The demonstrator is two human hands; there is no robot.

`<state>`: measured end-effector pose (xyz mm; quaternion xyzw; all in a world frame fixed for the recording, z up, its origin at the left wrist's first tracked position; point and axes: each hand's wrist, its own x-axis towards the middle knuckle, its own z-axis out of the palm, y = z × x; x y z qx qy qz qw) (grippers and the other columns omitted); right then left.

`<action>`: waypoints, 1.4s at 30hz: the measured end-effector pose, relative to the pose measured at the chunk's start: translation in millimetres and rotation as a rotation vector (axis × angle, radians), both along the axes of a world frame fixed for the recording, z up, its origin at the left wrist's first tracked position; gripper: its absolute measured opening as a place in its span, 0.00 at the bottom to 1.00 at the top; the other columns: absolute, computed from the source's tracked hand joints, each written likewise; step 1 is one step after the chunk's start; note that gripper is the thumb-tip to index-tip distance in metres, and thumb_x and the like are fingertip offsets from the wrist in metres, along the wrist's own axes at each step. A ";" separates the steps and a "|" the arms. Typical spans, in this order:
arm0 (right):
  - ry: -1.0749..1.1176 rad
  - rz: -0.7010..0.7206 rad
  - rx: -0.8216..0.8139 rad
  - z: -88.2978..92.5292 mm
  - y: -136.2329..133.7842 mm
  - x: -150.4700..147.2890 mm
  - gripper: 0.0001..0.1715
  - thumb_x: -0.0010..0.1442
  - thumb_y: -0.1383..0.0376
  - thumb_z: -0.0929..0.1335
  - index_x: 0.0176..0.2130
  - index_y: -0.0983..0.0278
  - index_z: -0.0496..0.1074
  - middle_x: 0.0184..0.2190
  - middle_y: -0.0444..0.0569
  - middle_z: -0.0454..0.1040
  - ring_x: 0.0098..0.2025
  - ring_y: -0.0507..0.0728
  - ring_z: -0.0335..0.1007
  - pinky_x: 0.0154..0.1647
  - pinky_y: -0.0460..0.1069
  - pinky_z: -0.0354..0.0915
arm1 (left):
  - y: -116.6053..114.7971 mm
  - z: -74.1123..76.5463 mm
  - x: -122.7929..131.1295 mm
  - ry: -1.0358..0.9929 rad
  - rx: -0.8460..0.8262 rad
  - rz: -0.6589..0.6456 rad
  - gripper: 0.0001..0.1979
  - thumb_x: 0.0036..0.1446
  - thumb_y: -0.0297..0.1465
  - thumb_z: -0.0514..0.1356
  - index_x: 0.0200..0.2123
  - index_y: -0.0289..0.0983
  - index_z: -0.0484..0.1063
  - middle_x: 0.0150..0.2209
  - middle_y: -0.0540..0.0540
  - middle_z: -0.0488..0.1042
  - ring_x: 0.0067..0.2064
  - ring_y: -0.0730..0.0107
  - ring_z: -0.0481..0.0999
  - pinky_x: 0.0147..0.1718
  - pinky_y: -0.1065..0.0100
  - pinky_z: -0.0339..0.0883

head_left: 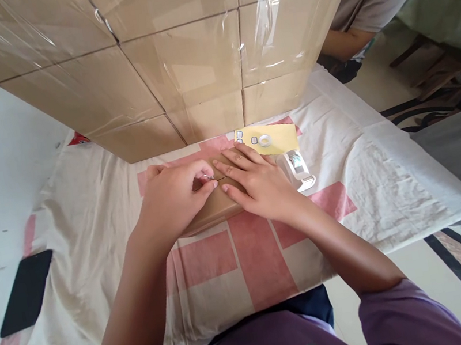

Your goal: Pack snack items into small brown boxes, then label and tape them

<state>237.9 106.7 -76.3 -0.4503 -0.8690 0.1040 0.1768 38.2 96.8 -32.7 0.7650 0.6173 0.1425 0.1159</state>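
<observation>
A small brown cardboard box (206,214) lies on the cloth in front of me, partly hidden by both hands. My left hand (175,196) is over its left part, thumb and forefinger pinched together on a small shiny clear bit that looks like a piece of clear tape (209,177). My right hand (255,180) rests flat on the right part of the box, fingers spread, holding nothing. Just right of that hand stands a white tape dispenser (298,170). Beyond the fingers lies a yellow sheet of stickers (281,136) with a white ring (264,140) on it.
A tall stack of taped cardboard boxes (191,62) rises behind the work area. A dark phone-like slab (26,292) lies at the left on the pink-and-white tablecloth (200,259). At the upper right, another person's arm (345,43) shows beside the stack.
</observation>
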 end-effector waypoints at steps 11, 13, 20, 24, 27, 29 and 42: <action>0.005 0.000 -0.010 -0.5 -0.5 0.5 0.30 0.76 0.53 0.59 0.71 0.56 0.65 0.75 0.47 0.60 0.77 0.68 0.48 0.69 0.65 0.61 | 2.2 -5.6 -8.5 -0.114 -0.012 0.027 0.08 0.60 0.41 0.64 0.32 0.45 0.76 0.34 0.50 0.76 0.35 0.61 0.73 0.40 0.57 0.62; 0.008 -0.002 -0.010 0.2 -0.9 0.5 0.30 0.76 0.53 0.59 0.71 0.56 0.66 0.74 0.47 0.60 0.77 0.68 0.49 0.69 0.65 0.61 | 2.2 -5.4 -9.3 -0.138 -0.044 0.027 0.08 0.59 0.41 0.64 0.32 0.44 0.75 0.32 0.50 0.75 0.34 0.62 0.72 0.36 0.59 0.61; 0.008 0.008 -0.012 -0.4 -0.9 0.1 0.29 0.76 0.53 0.59 0.70 0.55 0.66 0.75 0.47 0.60 0.77 0.67 0.48 0.69 0.66 0.61 | 10.2 -6.2 -12.9 -0.172 -0.107 0.060 0.17 0.59 0.44 0.63 0.51 0.48 0.75 0.28 0.53 0.69 0.31 0.64 0.71 0.31 0.63 0.61; -0.002 0.006 0.001 -1.3 -0.4 0.3 0.29 0.76 0.53 0.59 0.70 0.56 0.67 0.74 0.48 0.60 0.77 0.66 0.48 0.69 0.66 0.62 | 15.8 -9.9 -12.2 -0.144 -0.085 0.075 0.14 0.61 0.46 0.63 0.46 0.49 0.77 0.27 0.53 0.70 0.31 0.63 0.72 0.32 0.63 0.60; -0.006 0.001 0.008 -0.2 -1.0 0.8 0.29 0.76 0.54 0.59 0.70 0.55 0.66 0.74 0.48 0.60 0.77 0.66 0.48 0.69 0.66 0.62 | 15.2 -10.8 -11.6 -0.137 -0.088 0.088 0.14 0.62 0.46 0.61 0.48 0.50 0.77 0.28 0.53 0.71 0.31 0.63 0.72 0.32 0.63 0.59; -0.003 0.000 -0.001 0.8 -2.4 0.2 0.29 0.76 0.54 0.59 0.71 0.54 0.66 0.75 0.47 0.60 0.78 0.66 0.48 0.69 0.66 0.62 | 13.8 -10.6 -11.9 -0.113 -0.089 0.087 0.16 0.63 0.47 0.60 0.49 0.49 0.76 0.27 0.52 0.71 0.31 0.63 0.72 0.31 0.63 0.58; 0.642 -0.522 0.121 -0.8 69.5 92.6 0.28 0.73 0.54 0.58 0.51 0.66 0.81 0.51 0.56 0.83 0.54 0.61 0.80 0.53 0.54 0.73 | -16.7 -30.3 -41.3 -0.184 -0.014 0.084 0.25 0.62 0.48 0.62 0.60 0.48 0.69 0.34 0.52 0.69 0.33 0.66 0.70 0.34 0.64 0.62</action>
